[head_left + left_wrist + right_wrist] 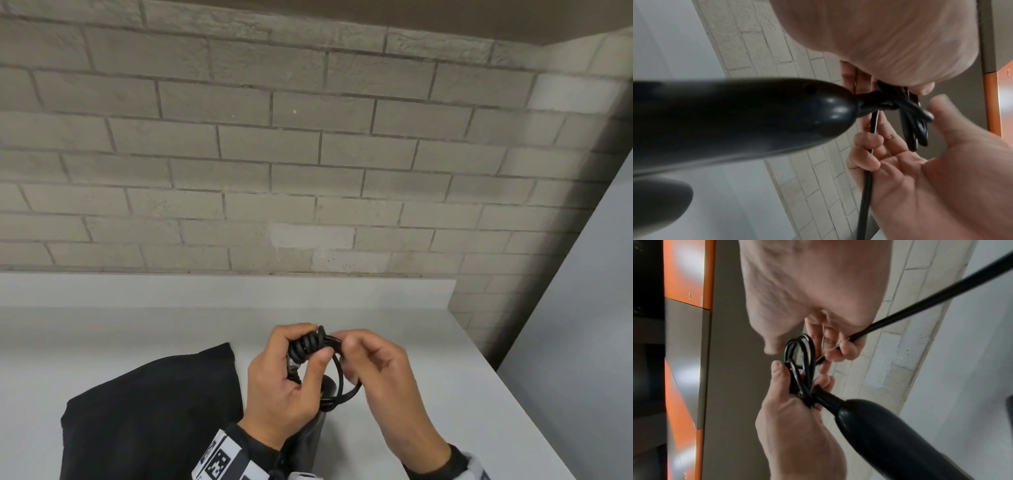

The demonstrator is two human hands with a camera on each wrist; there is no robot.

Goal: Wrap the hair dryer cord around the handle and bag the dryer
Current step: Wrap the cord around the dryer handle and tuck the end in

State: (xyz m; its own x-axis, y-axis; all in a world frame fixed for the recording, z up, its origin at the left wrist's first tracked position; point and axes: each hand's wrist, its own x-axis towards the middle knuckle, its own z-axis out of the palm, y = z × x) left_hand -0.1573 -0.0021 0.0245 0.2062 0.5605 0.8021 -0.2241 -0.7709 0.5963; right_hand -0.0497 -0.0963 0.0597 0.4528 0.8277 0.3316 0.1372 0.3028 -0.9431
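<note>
The black hair dryer's handle [313,437] stands below my hands in the head view, mostly hidden by them. Its thick handle [735,116] ends in the cord's stem. My left hand [301,347] grips a bundle of black cord loops [303,346] at that stem, thumb pressed over them. In the right wrist view the loops [803,356] stick up from the left hand [797,386]. My right hand [346,346] pinches the free cord strand [920,305] just beside the bundle, and a loose loop [340,380] hangs under it. The black cloth bag [150,418] lies flat at the left.
The white table [137,329] runs back to a grey brick wall [274,154]. Its right edge [507,387] drops off beside a pale grey panel [582,308]. An orange and grey frame [684,280] shows in the wrist views.
</note>
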